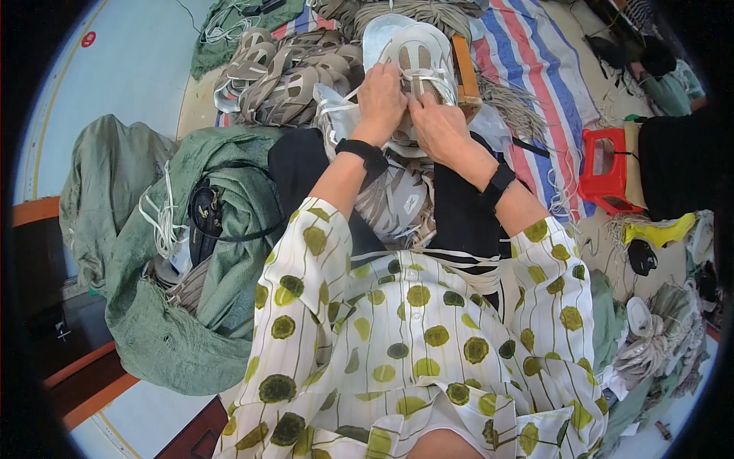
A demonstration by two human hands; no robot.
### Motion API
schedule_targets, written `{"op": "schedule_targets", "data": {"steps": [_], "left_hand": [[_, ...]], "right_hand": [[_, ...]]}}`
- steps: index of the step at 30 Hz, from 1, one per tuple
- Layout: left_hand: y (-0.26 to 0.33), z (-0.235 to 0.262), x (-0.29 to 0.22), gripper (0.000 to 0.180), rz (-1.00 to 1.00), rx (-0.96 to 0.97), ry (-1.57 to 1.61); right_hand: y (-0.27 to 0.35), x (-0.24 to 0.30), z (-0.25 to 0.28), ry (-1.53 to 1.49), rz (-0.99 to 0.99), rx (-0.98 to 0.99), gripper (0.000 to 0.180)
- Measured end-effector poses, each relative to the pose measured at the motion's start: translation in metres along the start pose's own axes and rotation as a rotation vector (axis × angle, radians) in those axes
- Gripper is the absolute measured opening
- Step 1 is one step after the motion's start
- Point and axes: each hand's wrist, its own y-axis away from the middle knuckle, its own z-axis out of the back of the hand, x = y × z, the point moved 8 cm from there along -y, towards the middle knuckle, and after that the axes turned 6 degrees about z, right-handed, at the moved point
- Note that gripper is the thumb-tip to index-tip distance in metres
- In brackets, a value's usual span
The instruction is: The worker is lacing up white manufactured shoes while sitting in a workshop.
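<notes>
A beige and white shoe upper (419, 52) lies toe away from me, just beyond my knees, with a white shoelace (430, 75) across its front. My left hand (381, 99) is closed at the upper's left side, and a strand of lace trails from its fingers. Pressed against the lacing area, my right hand (443, 128) has its fingertips pinched together; what they hold is hidden. The two hands nearly meet over the upper. Between my legs rest more patterned beige uppers (397, 200), with pale laces draped across my lap.
Many beige uppers (294, 86) are heaped at the far left. An orange wooden edge (464, 70) stands right of the upper. Striped sheeting (527, 57) covers the floor beyond. Green cloth (187, 329) with a black bag (205, 222) lies left; a red stool (604, 172) stands right.
</notes>
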Motion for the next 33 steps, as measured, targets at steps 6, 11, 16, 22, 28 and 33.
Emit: {"op": "schedule_targets", "data": {"steps": [6,11,16,22,28,33], "left_hand": [[-0.009,-0.002,0.017,0.02,-0.03,0.052,0.149],[-0.014,-0.002,0.014,0.017,0.03,0.119,0.234],[-0.005,0.0,0.024,0.022,0.136,0.193,0.29],[0.02,0.039,0.026,0.028,0.178,0.018,0.469],[0.026,-0.007,-0.005,0.023,0.248,0.248,0.561],[0.028,-0.016,-0.023,0.028,0.186,0.287,0.396]], "right_hand": [[-0.019,-0.028,0.007,-0.444,-0.186,-0.213,0.025],[-0.038,-0.02,-0.002,0.039,-0.075,-0.066,0.014],[-0.035,-0.007,0.008,0.068,0.083,-0.024,0.014],[0.031,0.02,0.011,0.026,0.061,0.338,0.017],[0.013,-0.048,0.048,-0.036,-0.088,-0.253,0.046],[-0.007,-0.043,0.022,0.017,-0.057,-0.194,0.05]]}}
